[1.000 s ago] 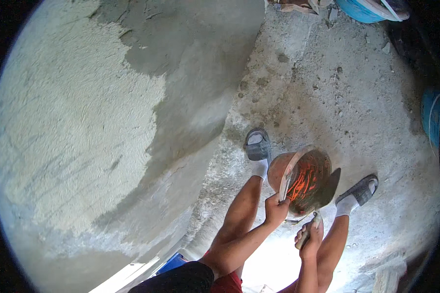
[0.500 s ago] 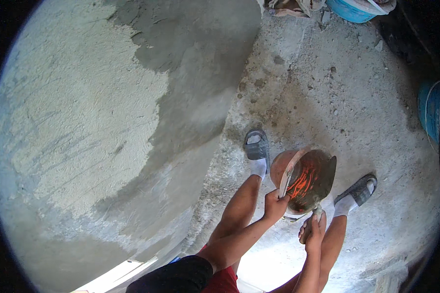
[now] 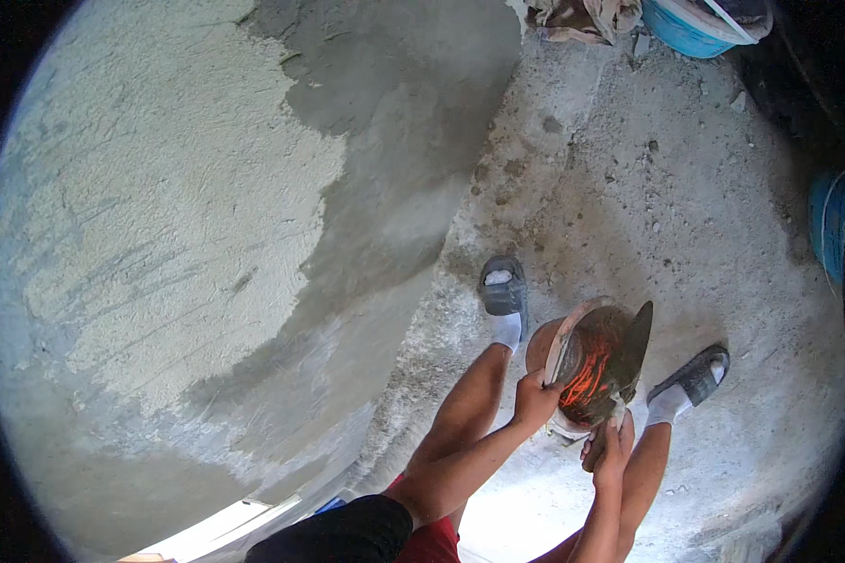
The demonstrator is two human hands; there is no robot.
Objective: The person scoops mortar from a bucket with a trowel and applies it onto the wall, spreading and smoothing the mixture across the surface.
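Observation:
My left hand [image 3: 537, 400] is closed on the left rim of a bucket [image 3: 541, 346], which tilts between my lower legs. The rim is pale and crusted. Dark grey mortar coats the inside, with bright orange streaks [image 3: 587, 373] showing through it. In my right hand [image 3: 612, 448] is a trowel [image 3: 637, 349], gripped by its brown handle. Its broad, pointed grey blade reaches over the bucket's right side, tip away from me. I cannot tell how much mortar lies in the bucket.
To the left stands a wall, part rough pale render [image 3: 188, 206], part smooth darker plaster [image 3: 394, 141]. My sandalled feet straddle the bucket on gritty concrete floor [image 3: 620, 197]. Blue buckets [image 3: 690, 33] are at the far right and right edge; a crumpled sack [image 3: 587, 19] lies beside the far one.
The trowel blade has lifted and turned more edge-on over the bucket's right side. Both hands and the bucket sit slightly further right and lower in the picture, as does the whole scene.

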